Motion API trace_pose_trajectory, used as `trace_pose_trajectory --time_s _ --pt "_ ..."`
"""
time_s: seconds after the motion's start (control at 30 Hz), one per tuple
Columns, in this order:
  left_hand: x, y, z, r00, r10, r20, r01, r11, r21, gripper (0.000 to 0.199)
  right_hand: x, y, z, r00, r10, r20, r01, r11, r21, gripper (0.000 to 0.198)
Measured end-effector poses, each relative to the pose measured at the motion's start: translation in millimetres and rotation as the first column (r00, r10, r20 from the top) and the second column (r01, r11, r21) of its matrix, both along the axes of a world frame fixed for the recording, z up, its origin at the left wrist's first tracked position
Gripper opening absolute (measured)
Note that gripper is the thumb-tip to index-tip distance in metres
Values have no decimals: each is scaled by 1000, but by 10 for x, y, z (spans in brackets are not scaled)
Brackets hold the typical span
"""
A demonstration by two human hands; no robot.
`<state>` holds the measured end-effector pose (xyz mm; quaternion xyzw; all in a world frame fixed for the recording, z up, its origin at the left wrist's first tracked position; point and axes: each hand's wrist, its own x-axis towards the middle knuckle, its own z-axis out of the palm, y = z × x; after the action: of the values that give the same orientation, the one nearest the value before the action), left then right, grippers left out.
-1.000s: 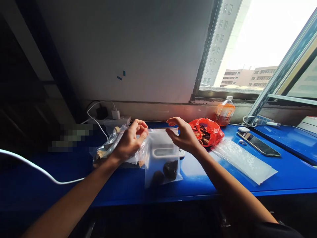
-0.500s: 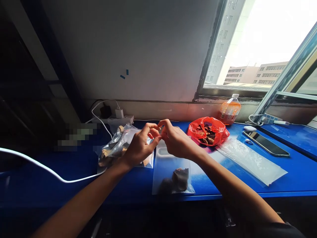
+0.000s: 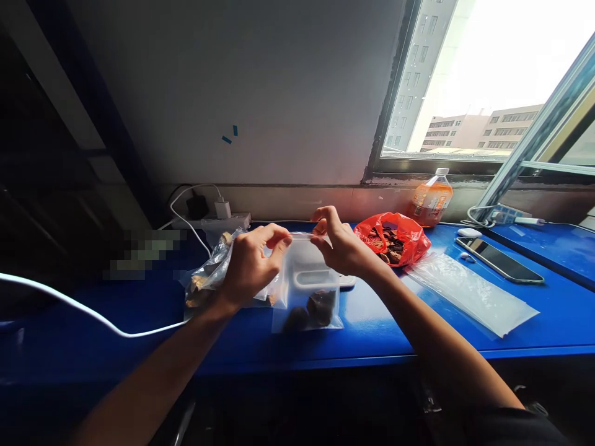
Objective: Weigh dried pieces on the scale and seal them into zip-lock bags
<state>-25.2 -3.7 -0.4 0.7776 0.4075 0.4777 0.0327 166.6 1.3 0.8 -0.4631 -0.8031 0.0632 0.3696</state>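
A clear zip bag (image 3: 307, 257) hangs between my hands, its top edge up and its lower part over the blue table. Dark brown dried pieces (image 3: 321, 308) lie at its bottom. My left hand (image 3: 253, 263) pinches the bag's top left corner between thumb and fingers. At the top right corner, my right hand (image 3: 344, 244) holds the edge with thumb and fingertips, its index finger raised and bent. Behind my left hand lie filled clear bags (image 3: 199, 286) with light brown pieces, partly hidden by the hand and wrist.
A red plastic bag (image 3: 416, 241) of dark dried pieces stands right of my right hand, with a drink bottle (image 3: 432, 198) behind it. Flat clear bags (image 3: 483, 300), a phone (image 3: 504, 260) and a white earphone case (image 3: 469, 233) lie further right. A white cable (image 3: 111, 330) crosses the left side.
My hands have moved apart along the bag's top edge, the left leftward and the right rightward. The bag has shifted up and slightly left, with its pieces.
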Motion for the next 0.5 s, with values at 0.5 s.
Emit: trace_pose_trajectory --time_s 0.5 --pt "-833 488 181 927 156 343 -105 981 -161 16 1522 283 -36 866 -498 35 496 867 55 21"
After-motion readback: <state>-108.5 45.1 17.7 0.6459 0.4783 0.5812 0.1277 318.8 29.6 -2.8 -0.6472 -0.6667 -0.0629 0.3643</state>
